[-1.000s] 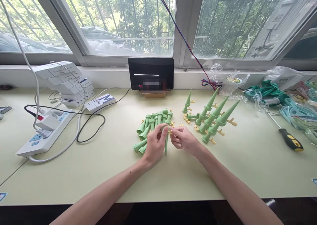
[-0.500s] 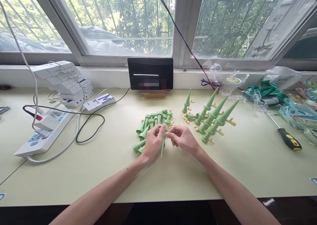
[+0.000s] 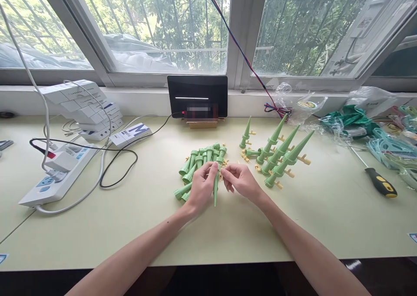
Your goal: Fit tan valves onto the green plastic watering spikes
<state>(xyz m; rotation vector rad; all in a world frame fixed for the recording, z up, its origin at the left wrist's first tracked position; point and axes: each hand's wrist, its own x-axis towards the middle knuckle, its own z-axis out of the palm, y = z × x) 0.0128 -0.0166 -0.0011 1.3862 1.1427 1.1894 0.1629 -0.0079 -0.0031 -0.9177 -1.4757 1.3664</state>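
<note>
My left hand (image 3: 203, 184) is closed round a green plant watering spike (image 3: 215, 191), its point toward me and slightly down. Beside it my right hand (image 3: 239, 179) pinches at the spike's side, where a small yellow valve shows partly between the fingertips. Just beyond my left hand lies a pile of green spikes (image 3: 193, 161), some of it hidden by the hand. To the right stand several spikes fitted with yellow valves (image 3: 288, 157), points up. A few loose yellow valves (image 3: 245, 157) lie near them.
A tablet (image 3: 197, 96) on a stand is at the back. On the left are a power strip (image 3: 58, 174), cables and stacked white boxes (image 3: 84, 107). To the right lie a screwdriver (image 3: 381, 183) and plastic-wrapped items (image 3: 391, 148).
The held spike has shifted a little left and its tip has swung slightly. My right fingers have moved closer against its side. The other spikes have stayed in place.
</note>
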